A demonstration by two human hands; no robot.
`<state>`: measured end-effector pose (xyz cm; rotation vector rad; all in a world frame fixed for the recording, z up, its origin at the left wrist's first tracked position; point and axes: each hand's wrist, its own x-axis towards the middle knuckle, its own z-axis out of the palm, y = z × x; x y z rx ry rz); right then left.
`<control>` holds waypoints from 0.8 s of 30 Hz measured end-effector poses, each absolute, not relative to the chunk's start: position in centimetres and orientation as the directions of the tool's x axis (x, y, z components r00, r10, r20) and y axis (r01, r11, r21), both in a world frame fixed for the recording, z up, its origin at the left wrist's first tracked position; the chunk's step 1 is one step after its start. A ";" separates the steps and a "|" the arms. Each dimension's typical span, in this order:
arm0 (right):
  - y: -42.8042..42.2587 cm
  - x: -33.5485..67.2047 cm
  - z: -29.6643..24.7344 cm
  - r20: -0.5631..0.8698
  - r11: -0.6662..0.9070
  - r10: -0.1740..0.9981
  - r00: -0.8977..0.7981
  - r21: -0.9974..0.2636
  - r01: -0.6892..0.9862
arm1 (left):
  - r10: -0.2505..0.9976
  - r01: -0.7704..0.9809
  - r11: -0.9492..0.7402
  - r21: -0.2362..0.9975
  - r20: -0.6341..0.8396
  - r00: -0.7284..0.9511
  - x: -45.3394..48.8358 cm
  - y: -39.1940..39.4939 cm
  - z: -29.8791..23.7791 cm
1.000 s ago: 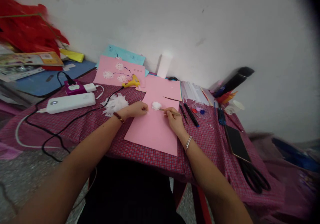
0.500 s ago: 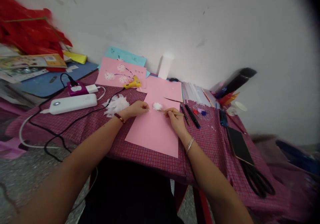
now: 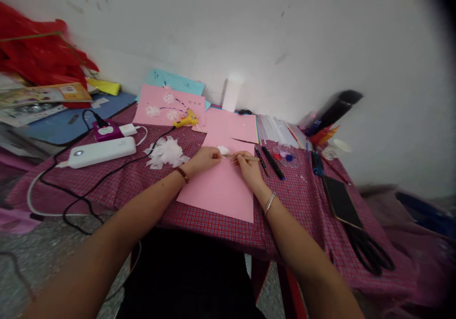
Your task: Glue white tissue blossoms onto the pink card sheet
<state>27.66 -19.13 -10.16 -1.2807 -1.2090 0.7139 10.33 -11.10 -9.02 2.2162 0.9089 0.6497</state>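
A pink paper sheet lies on the red checked tablecloth in front of me. Near its far end sits a small white tissue flower. My left hand rests on the sheet with its fingers pinched against the flower's near edge. My right hand is closed round a thin brown stick whose tip points left at the flower. A beaded bracelet is on my left wrist, a silver bangle on my right.
A pile of white tissue flowers, a white power strip with black cables and a yellow glue gun lie to the left. Pens, a paint palette, a dark phone and black scissors lie to the right.
My left hand has slid right along the sheet, up to the white flower. The right hand and its stick have stayed in place.
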 end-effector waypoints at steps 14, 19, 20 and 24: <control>-20.5 27.1 -9.4 0.278 0.239 0.919 0.280 -0.957 0.164 | 0.776 0.465 -0.549 0.695 0.216 0.592 11.0 -10.4 -9.4; -20.6 27.4 -9.6 0.300 0.266 0.899 0.320 -0.953 0.146 | 0.778 0.399 -0.490 0.775 0.181 0.602 10.2 -10.2 -8.9; -20.6 27.5 -9.7 0.300 0.269 0.896 0.327 -0.953 0.138 | 0.775 0.374 -0.450 0.811 0.146 0.614 9.9 -10.1 -8.6; -20.5 27.6 -9.8 0.290 0.269 0.898 0.330 -0.957 0.108 | 0.688 0.317 -0.281 0.906 -0.040 0.725 8.7 -9.8 -7.7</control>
